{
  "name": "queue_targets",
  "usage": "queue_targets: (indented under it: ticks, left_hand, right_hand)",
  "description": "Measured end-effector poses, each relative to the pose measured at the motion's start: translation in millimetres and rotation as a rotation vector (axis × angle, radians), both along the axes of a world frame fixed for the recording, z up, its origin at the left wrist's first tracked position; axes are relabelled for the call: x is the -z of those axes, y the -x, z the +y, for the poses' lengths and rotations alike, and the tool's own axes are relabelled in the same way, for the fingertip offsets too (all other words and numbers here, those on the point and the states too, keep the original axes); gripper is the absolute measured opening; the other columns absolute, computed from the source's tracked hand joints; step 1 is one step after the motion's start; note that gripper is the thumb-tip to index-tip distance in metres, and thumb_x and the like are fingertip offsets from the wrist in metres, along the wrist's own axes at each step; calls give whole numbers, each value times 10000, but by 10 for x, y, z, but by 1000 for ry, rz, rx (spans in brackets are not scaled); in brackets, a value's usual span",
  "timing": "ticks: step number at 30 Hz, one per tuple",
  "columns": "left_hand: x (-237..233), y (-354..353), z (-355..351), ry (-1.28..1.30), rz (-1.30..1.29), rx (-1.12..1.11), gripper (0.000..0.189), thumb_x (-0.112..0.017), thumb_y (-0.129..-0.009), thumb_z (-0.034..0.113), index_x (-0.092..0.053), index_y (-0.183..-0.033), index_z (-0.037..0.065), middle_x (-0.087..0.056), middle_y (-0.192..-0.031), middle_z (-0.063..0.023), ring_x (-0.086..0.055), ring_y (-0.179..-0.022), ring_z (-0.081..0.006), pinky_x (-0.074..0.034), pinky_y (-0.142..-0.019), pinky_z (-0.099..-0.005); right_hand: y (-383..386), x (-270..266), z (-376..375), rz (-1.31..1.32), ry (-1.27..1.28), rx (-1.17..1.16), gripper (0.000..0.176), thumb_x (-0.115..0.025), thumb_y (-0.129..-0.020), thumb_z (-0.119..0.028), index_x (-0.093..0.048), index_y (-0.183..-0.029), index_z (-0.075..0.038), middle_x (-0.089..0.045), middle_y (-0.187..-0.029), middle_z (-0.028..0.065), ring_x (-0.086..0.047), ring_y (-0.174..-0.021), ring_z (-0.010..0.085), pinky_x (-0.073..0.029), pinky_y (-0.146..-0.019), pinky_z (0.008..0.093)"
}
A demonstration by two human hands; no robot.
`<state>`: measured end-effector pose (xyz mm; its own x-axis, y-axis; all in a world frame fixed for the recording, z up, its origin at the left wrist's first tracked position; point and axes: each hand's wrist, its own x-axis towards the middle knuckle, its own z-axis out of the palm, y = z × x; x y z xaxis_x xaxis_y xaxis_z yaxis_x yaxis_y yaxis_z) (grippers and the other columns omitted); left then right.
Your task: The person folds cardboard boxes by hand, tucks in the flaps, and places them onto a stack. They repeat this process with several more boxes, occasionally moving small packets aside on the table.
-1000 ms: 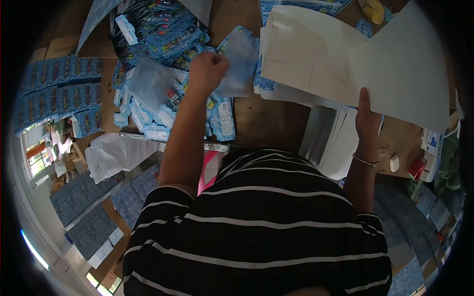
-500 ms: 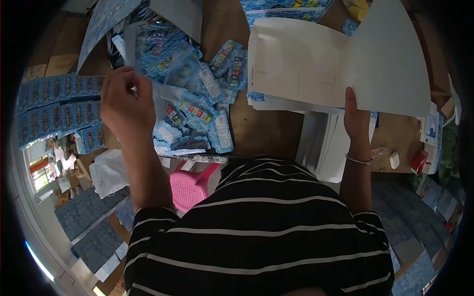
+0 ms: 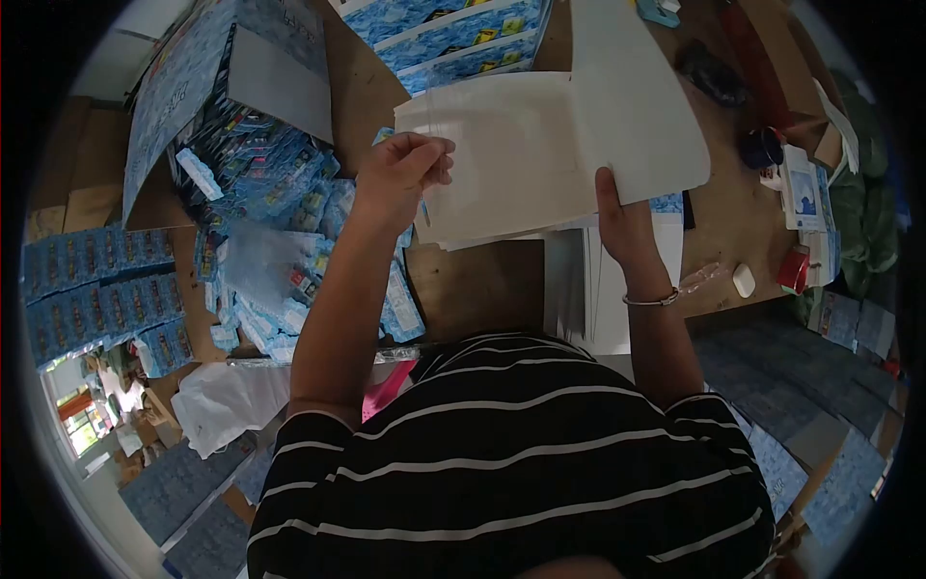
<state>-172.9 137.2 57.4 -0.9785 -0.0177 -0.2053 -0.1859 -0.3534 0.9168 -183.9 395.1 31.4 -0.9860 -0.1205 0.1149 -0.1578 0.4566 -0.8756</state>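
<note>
My left hand [image 3: 394, 188] is closed in a pinch at the left side of an open white cardboard box [image 3: 511, 145]. A thin clear plastic piece [image 3: 434, 111], faint against the white card, sticks up from its fingertips. My right hand [image 3: 627, 230] grips the box's near edge at the right, thumb on top and fingers hidden underneath. The box's large white flap [image 3: 641, 116] stands out to the right. Left of my left forearm lies a heap of blue printed packets [image 3: 256, 309], with a clear plastic bag [image 3: 260, 265] on it.
A blue printed carton [image 3: 275, 82] lies tipped at the back left, packets spilling from it. Blue boxes [image 3: 453, 39] stand behind the white box. A red tape roll [image 3: 794, 268] and a small white object [image 3: 743, 281] rest at the right. A white bag [image 3: 227, 400] hangs at the near left.
My left hand has moved right, from above the packets to the white box, carrying the clear plastic piece. My right hand keeps its grip on the box. The camera view has shifted.
</note>
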Motion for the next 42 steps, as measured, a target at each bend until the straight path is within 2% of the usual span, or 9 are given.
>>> queue_targets:
  ticks: [3, 5, 9, 13, 18, 20, 30, 38, 42]
  left_hand:
    - [-20, 78, 50, 212, -129, -29, 169, -518, -769, 43, -509, -926, -17, -555, -903, -131, -531, -706, -188, -450, -599, -280]
    - [-125, -47, 36, 1501, 202, -134, 279, -546, -767, 91, -476, -1012, -21, -521, -1001, -124, -513, -849, -216, -447, -670, -303]
    - [-54, -163, -123, 1546, 446, -281, 347, -508, -810, 194, -443, -1079, -15, -478, -1084, -137, -478, -951, -219, -411, -769, -309]
    - [555, -351, -374, 293, -50, -106, 560, -349, -848, 448, -368, -1182, 0, -463, -1116, -135, -436, -1045, -212, -325, -877, -318]
    - [207, -784, -64, 295, 254, 16, 769, -525, -746, 436, -188, -1277, -7, -362, -1213, -131, -361, -1107, -208, -298, -911, -330]
    - [16, -898, -51, -85, -123, -149, 847, -577, -685, 393, -142, -1289, -10, -349, -1224, -142, -362, -1110, -210, -310, -903, -326]
    - [-1452, -561, -801, -125, 250, -310, 607, -450, -777, 352, -285, -1239, -6, -352, -1246, -161, -362, -1139, -286, -297, -938, -410]
    - [-1584, 775, -995, -143, 224, -291, 549, -502, -741, 322, -355, -1196, 52, -444, -1157, -114, -436, -1053, -249, -346, -864, -394]
    - [-1418, 1203, -1004, -185, 156, -155, 495, -508, -740, 306, -397, -1159, 67, -464, -1139, -92, -445, -1037, -247, -339, -864, -399]
  right_hand:
    - [10, -64, -20, -44, 0, 1, 451, -413, -853, -334, -440, -1063, 64, -516, -989, 247, -500, -946, 355, -389, -798, 353]
    - [23, -48, -11, -52, 20, 4, 455, -415, -853, -333, -439, -1061, 71, -515, -992, 250, -499, -949, 353, -388, -800, 351]
    - [9, 114, 25, 2, -28, 50, 423, -416, -855, -312, -446, -1050, 62, -510, -1002, 241, -498, -951, 335, -386, -799, 347]
    - [-28, -113, 45, -128, -14, -43, 323, -410, -868, -237, -456, -1006, 50, -520, -938, 203, -503, -872, 310, -383, -783, 343]
    - [-114, -308, 113, -192, -12, -121, 300, -391, -878, -216, -455, -999, 52, -513, -932, 192, -488, -857, 280, -376, -780, 322]
    - [-56, -562, 15, -138, 84, -184, 333, -392, -876, -246, -458, -1002, 55, -522, -924, 193, -498, -861, 277, -380, -774, 318]
    - [638, -2143, -811, 222, 99, -484, 653, -433, -779, -536, -477, -1041, 60, -586, -789, 197, -591, -759, 264, -461, -686, 297]
    - [2017, -1964, -562, 578, 84, 133, 567, -494, -780, -481, -492, -1080, 0, -545, -1005, 91, -520, -932, 166, -417, -721, 242]
    - [2341, -1674, -578, 373, 311, 8, 601, -474, -778, -511, -480, -1107, -8, -529, -1058, 90, -470, -1015, 163, -386, -775, 268]
